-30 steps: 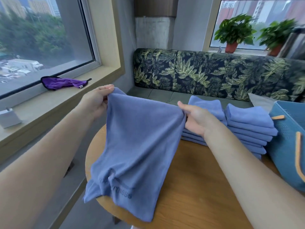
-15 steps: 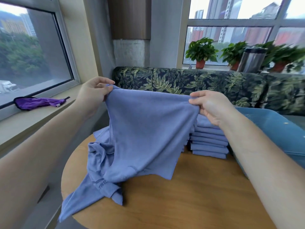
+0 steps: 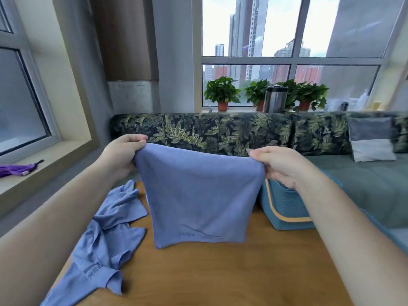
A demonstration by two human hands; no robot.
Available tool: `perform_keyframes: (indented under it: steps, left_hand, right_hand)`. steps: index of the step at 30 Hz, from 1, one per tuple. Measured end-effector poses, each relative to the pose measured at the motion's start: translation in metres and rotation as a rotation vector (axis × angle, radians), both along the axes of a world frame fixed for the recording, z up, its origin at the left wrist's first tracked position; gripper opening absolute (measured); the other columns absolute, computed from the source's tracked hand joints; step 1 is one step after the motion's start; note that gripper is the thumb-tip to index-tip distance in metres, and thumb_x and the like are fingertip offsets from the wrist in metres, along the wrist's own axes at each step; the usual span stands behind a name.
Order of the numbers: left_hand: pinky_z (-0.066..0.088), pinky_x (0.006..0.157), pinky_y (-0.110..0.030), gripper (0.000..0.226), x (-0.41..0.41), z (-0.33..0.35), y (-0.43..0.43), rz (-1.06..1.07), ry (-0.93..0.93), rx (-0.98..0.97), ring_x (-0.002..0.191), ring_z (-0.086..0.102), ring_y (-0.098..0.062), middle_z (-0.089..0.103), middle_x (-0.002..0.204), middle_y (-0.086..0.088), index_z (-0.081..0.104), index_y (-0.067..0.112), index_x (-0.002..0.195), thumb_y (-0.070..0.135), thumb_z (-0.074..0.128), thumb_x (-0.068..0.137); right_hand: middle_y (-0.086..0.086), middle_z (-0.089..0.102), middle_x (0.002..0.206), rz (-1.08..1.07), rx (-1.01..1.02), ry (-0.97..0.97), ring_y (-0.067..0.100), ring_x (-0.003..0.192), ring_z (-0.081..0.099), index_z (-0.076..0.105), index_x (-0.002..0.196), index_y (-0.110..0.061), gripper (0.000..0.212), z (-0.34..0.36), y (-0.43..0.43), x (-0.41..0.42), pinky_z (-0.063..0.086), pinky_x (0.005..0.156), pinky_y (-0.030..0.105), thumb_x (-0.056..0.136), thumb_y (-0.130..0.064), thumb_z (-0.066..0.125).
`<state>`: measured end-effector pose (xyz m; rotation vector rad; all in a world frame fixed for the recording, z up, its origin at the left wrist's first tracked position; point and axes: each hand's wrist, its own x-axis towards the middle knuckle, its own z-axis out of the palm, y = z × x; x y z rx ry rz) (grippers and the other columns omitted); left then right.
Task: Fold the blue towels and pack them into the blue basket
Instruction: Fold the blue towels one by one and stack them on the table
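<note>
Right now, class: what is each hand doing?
Left hand: pinches the top left corner of the held blue towel.
Right hand: pinches its top right corner.

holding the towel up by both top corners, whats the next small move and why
Probably bring the left hand and right hand together so the corners meet, halving the towel. It hangs flat and smooth above the table, pinched at each top corner, so a fold in the air looks easy.
</note>
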<state>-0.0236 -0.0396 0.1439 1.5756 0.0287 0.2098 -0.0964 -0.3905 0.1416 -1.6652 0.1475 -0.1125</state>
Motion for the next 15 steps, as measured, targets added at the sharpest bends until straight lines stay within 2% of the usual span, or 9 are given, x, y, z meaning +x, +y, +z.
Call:
perform_keyframes:
  steps: [1, 3, 5, 7, 10, 13, 15]
  left_hand:
    - [0.053, 0.059, -0.024, 0.013, -0.005, 0.004, -0.004, -0.066, 0.026, -0.107, 0.073, 0.058, -0.012, 0.065, 0.095, -0.005, 0.065, 0.018, 0.106, 0.011, 0.055, 0.102]
    - [0.056, 0.073, -0.026, 0.018, -0.015, 0.012, -0.011, -0.17, 0.034, -0.247, 0.084, 0.064, -0.012, 0.068, 0.101, -0.005, 0.062, 0.014, 0.116, 0.009, 0.053, 0.102]
    - [0.053, 0.086, -0.029, 0.021, -0.022, 0.017, -0.017, -0.229, 0.012, -0.294, 0.093, 0.064, -0.014, 0.069, 0.106, -0.006, 0.063, 0.011, 0.117, 0.007, 0.055, 0.099]
    - [0.051, 0.09, -0.029, 0.027, -0.026, 0.021, -0.022, -0.267, -0.017, -0.266, 0.099, 0.065, -0.015, 0.07, 0.109, -0.006, 0.065, 0.01, 0.121, 0.003, 0.059, 0.095]
    - [0.049, 0.101, -0.03, 0.035, -0.024, 0.02, -0.029, -0.297, -0.042, -0.227, 0.106, 0.066, -0.02, 0.072, 0.114, -0.013, 0.067, 0.006, 0.121, -0.004, 0.064, 0.087]
    - [0.047, 0.106, -0.034, 0.036, -0.016, 0.013, -0.035, -0.266, -0.038, -0.156, 0.104, 0.066, -0.024, 0.071, 0.115, -0.018, 0.07, 0.005, 0.115, -0.01, 0.067, 0.082]
    - [0.048, 0.104, -0.034, 0.035, -0.007, 0.006, -0.035, -0.232, -0.04, -0.084, 0.099, 0.065, -0.023, 0.072, 0.108, -0.015, 0.072, 0.008, 0.11, -0.01, 0.069, 0.081]
  right_hand:
    - [0.002, 0.073, 0.085, 0.04, 0.081, -0.001, 0.012, 0.073, 0.064, 0.066, 0.114, -0.008, 0.018, 0.001, -0.006, -0.008, 0.055, 0.057, 0.023, 0.098, -0.015, 0.065]
    - [0.0, 0.076, 0.09, 0.078, 0.272, -0.034, 0.011, 0.077, 0.068, 0.062, 0.118, -0.013, 0.021, 0.003, -0.019, -0.024, 0.055, 0.06, 0.024, 0.098, -0.012, 0.062]
    - [0.003, 0.077, 0.097, 0.061, 0.438, -0.074, 0.012, 0.079, 0.071, 0.062, 0.115, -0.015, 0.021, 0.006, -0.031, -0.037, 0.056, 0.063, 0.025, 0.096, -0.006, 0.061]
    - [0.005, 0.075, 0.095, 0.044, 0.505, -0.09, 0.014, 0.077, 0.068, 0.064, 0.111, -0.017, 0.021, 0.01, -0.037, -0.047, 0.053, 0.067, 0.027, 0.094, -0.004, 0.061]
    - [0.002, 0.071, 0.085, 0.032, 0.452, -0.092, 0.015, 0.073, 0.066, 0.065, 0.11, -0.016, 0.026, 0.014, -0.039, -0.052, 0.052, 0.071, 0.029, 0.092, 0.002, 0.061]
    - [0.009, 0.075, 0.093, -0.024, 0.274, -0.095, 0.02, 0.078, 0.072, 0.067, 0.113, -0.01, 0.03, 0.011, -0.041, -0.048, 0.061, 0.076, 0.031, 0.088, 0.008, 0.066]
    - [0.013, 0.077, 0.097, -0.087, 0.096, -0.101, 0.022, 0.081, 0.074, 0.071, 0.109, -0.008, 0.03, 0.008, -0.041, -0.04, 0.063, 0.076, 0.032, 0.084, 0.009, 0.071]
